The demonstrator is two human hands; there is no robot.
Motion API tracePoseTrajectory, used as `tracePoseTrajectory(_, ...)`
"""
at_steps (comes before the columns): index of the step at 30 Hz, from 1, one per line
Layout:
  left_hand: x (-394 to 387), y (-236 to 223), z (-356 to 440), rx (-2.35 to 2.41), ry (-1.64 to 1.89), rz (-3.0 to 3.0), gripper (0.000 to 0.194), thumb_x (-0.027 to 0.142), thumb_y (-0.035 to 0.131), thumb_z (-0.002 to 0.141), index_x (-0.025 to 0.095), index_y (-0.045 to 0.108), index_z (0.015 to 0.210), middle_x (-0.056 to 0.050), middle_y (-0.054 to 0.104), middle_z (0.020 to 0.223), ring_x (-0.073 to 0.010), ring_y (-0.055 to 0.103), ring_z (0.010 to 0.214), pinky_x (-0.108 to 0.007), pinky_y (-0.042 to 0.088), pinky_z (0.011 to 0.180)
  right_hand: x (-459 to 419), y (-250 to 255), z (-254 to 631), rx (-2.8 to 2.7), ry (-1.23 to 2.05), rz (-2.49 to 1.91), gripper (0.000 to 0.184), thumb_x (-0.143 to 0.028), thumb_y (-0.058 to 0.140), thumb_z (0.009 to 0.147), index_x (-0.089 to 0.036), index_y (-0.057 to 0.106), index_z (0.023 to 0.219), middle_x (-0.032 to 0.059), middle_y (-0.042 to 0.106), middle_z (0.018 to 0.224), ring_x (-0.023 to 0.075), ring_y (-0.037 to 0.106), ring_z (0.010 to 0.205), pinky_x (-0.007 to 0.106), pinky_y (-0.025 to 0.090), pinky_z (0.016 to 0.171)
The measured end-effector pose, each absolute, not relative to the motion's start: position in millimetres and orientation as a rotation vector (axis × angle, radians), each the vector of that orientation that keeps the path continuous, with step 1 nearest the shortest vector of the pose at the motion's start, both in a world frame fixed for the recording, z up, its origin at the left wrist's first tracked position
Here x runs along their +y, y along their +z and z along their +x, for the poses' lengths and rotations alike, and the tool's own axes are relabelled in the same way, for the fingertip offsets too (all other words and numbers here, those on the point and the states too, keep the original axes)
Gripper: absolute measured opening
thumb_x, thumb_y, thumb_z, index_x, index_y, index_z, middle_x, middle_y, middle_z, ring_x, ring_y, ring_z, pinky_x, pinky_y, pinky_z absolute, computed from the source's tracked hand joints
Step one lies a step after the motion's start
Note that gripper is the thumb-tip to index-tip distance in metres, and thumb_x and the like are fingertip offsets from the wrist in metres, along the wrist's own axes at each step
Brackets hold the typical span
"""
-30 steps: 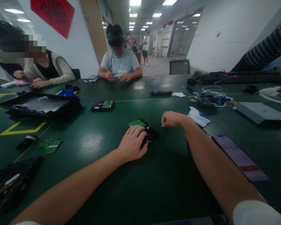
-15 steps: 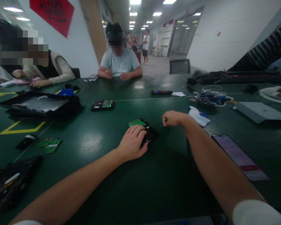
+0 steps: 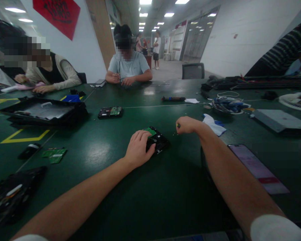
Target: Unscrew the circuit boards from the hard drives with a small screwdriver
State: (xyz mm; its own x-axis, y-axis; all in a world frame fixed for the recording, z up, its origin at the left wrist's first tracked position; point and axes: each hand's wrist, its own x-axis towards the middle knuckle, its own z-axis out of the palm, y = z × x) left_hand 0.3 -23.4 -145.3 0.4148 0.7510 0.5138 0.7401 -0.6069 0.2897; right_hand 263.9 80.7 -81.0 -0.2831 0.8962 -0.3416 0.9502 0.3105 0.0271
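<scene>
A black hard drive [image 3: 160,143] with a green circuit board lies flat on the table in front of me. My left hand [image 3: 139,147] grips its left side, thumb on the near part and fingers over the board, covering part of it. To the right of the drive, my right hand [image 3: 187,125] is closed around a screwdriver [image 3: 178,126]; only the dark and yellow end of its handle shows. Several tiny screws [image 3: 175,134] lie on the table just below that fist.
Another hard drive [image 3: 110,112] lies farther left, near a black tray [image 3: 45,110]. Loose green circuit boards [image 3: 54,155] are at left. On the right are a phone [image 3: 257,167], a white glove [image 3: 213,125] and a grey metal box [image 3: 282,120]. A person [image 3: 129,65] sits opposite.
My left hand has shifted left on the drive, uncovering more of its black casing. My right fist has moved slightly up and right, and more tiny screws show below it.
</scene>
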Motion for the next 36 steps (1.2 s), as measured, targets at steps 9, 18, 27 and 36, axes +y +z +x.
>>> tracePoseTrajectory(9, -22.3, -145.4, 0.6, 1.386, 0.968, 2.597, 0.023, 0.029, 0.057, 0.094, 0.019, 0.060, 0.115, -0.012, 0.066, 0.122, -0.0291, 0.057, 0.123, -0.050, 0.047, 0.109, 83.6, -84.5, 268.4, 2.333, -0.397, 1.658, 0.026, -0.021, 0.072, 0.081, -0.018, 0.079, 0.105, 0.0086, 0.077, 0.113, 0.0252, 0.071, 0.107, 0.027, 0.053, 0.084)
tracePoseTrajectory(18, -14.9, -151.9, -3.2, 1.690, 0.964, 2.399, 0.059, 0.054, 0.065, 0.089, 0.013, 0.053, 0.129, -0.019, 0.056, 0.134, -0.0363, 0.048, 0.131, -0.056, 0.041, 0.112, 81.2, -79.1, 270.9, 2.316, -0.449, 1.640, 0.016, -0.022, 0.074, 0.080, -0.019, 0.081, 0.094, 0.0087, 0.079, 0.102, 0.0257, 0.073, 0.096, 0.029, 0.054, 0.079)
tracePoseTrajectory(27, -9.9, -157.5, -3.6, 1.832, 0.853, 2.267, 0.069, 0.062, 0.061, 0.089, 0.013, 0.049, 0.135, -0.020, 0.058, 0.134, -0.0382, 0.050, 0.127, -0.056, 0.043, 0.105, 78.4, -80.8, 259.6, 2.222, -0.471, 1.626, 0.016, -0.019, 0.070, 0.081, -0.014, 0.081, 0.091, 0.0103, 0.080, 0.092, 0.0230, 0.074, 0.086, 0.027, 0.052, 0.069)
tracePoseTrajectory(36, -3.6, -157.5, -7.9, 1.795, 0.832, 2.207, 0.075, 0.063, 0.069, 0.084, 0.013, 0.049, 0.136, -0.021, 0.059, 0.135, -0.0387, 0.053, 0.127, -0.055, 0.044, 0.104, 74.5, -72.6, 258.5, 2.231, -0.472, 1.677, 0.018, -0.017, 0.066, 0.079, -0.015, 0.081, 0.090, 0.0082, 0.079, 0.087, 0.0204, 0.073, 0.078, 0.025, 0.052, 0.068)
